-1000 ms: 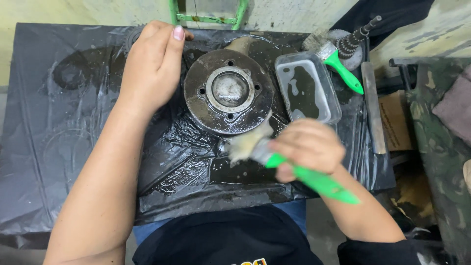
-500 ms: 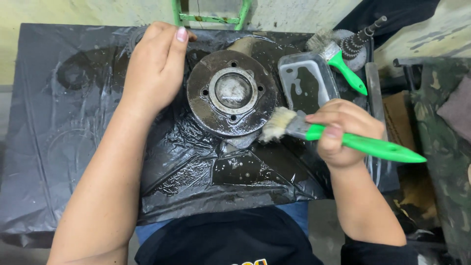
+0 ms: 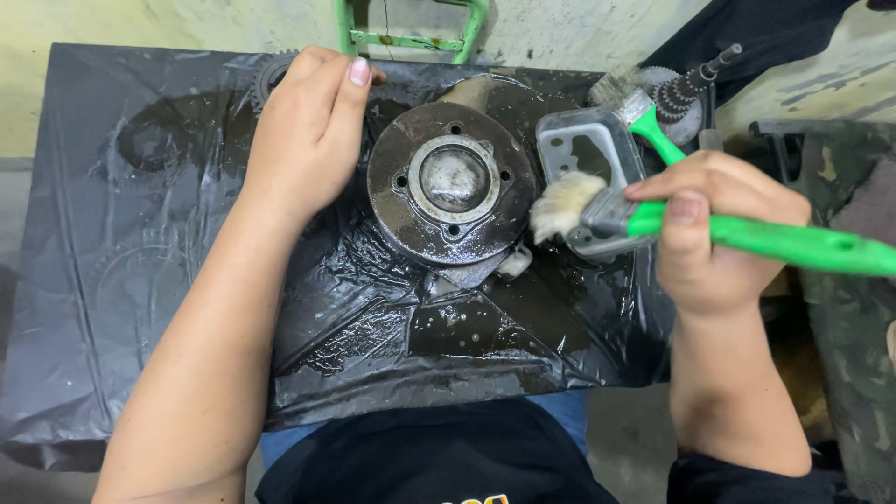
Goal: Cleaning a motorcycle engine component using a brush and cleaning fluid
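1. While the dark shirt [image 3: 420,467] fills the bottom edge, both bare forearms reach out over a wet black plastic sheet [image 3: 112,280] that covers the table.
2. Right hand [image 3: 714,238] sits off to the right, fingers and thumb clenched around the green handle of a paintbrush [image 3: 653,219]; the handle runs out toward the right edge.
3. Pale bristles of that brush hover just beside the right rim of the round metal disc [image 3: 453,182], over the near edge of a small grey tray [image 3: 583,140]; whether they touch the disc is hard to tell.
4. Disc lies flat in the middle of the sheet, dark and oily, with a raised shiny hub and bolt holes around it.
5. Left hand [image 3: 303,140] rests on the sheet against the disc's left side, fingers loosely curled, gripping nothing, thumb pointing up.
6. Further back, a second green-handled brush [image 3: 644,107] lies across the tray's far corner, beside a gear shaft [image 3: 691,84].
7. Farthest off, a green metal frame [image 3: 411,28] stands against the pale wall.
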